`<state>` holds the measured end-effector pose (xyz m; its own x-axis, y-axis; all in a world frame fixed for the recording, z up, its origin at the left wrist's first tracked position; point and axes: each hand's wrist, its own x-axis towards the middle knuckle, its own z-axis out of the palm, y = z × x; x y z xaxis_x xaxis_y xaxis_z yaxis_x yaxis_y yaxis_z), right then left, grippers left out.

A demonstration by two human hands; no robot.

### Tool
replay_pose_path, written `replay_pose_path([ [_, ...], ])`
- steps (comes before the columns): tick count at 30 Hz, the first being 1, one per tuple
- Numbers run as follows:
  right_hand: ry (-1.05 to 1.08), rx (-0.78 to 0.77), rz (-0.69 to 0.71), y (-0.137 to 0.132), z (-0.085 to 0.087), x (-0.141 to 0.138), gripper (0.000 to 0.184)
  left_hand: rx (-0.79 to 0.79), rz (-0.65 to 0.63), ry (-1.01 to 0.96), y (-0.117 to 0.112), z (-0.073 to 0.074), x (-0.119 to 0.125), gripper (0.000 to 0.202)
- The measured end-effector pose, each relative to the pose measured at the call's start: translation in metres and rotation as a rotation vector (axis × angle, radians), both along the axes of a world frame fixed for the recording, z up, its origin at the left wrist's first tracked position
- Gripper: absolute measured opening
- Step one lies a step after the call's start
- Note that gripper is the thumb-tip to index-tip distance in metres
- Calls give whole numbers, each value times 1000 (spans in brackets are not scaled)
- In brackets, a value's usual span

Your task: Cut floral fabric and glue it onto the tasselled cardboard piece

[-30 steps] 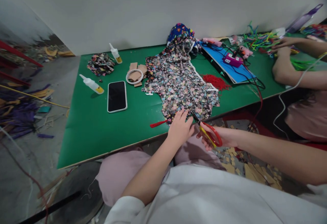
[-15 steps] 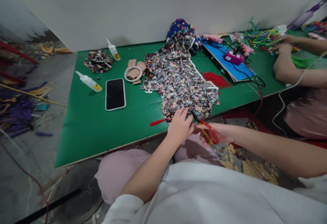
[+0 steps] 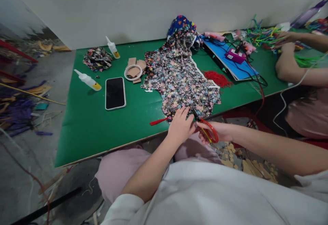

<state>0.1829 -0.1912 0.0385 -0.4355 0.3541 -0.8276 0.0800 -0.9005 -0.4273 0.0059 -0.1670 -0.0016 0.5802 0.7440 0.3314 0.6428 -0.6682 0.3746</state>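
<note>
At the green, flat-topped table's (image 3: 84,126) near edge, the right hand (image 3: 224,130) grips red-handled metal scissors (image 3: 213,128), blades at a black floral cloth (image 3: 179,81) spread there; the left hand (image 3: 179,126) lies open on it. Apparently cutting; the next move wants cloth held flat.

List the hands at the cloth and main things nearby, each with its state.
Cloth, spread, far end bunched
Scissors, held, blade gap unclear
Left hand, resting on the cloth
Right hand, gripping the scissors
Phone, face up, screen dark
Ring, lying flat
Cloth bundle, crumpled
Red strings, heaped
Near bottle, nozzle fitted
Far bottle, nozzle fitted
</note>
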Motion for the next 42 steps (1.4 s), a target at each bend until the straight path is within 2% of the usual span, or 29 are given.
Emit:
replay_pose_path([
  [11, 73, -4, -2, -1, -4, 3, 31, -16, 1, -16, -1, 0, 0, 34],
  [18, 33, 31, -53, 0, -4, 0, 31, -12, -4, -11, -1, -1, 0, 32],
  [28, 6, 20, -31, 1, -4, 5, 34, -25, 0, -38, -1, -1, 0, 30],
  [42, -103, -11, 11, 2, 7, 5, 37, -18, -1, -24, -1, -1, 0, 31],
])
